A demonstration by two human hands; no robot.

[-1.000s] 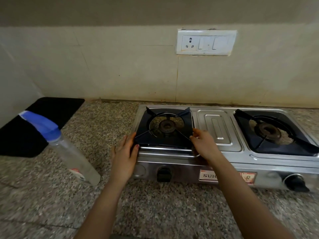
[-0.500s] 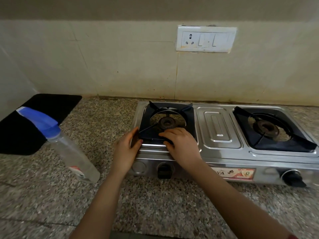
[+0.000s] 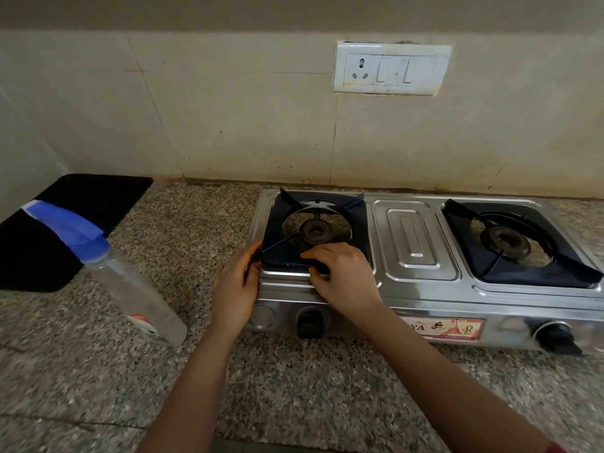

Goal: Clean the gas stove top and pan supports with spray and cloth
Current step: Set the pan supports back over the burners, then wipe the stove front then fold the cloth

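A two-burner steel gas stove (image 3: 411,243) stands on the granite counter. Its left pan support (image 3: 284,256) is a dark square frame around a rusty burner (image 3: 315,232). My left hand (image 3: 237,289) grips the support's front left corner. My right hand (image 3: 343,273) lies over its front edge, fingers curled on it. The right pan support (image 3: 519,243) sits untouched on its burner. A clear spray bottle (image 3: 130,282) with a blue trigger head stands left of the stove. A black cloth (image 3: 65,204) lies flat at the far left.
The counter (image 3: 294,387) is speckled granite with open surface in front of the stove. Two black knobs (image 3: 310,323) stick out of the stove front. A white socket and switch plate (image 3: 392,70) is on the tiled wall behind.
My right hand slid left from the support's front right corner onto its front edge. My left hand moved closer onto the front left corner. The view tilted slightly downward.
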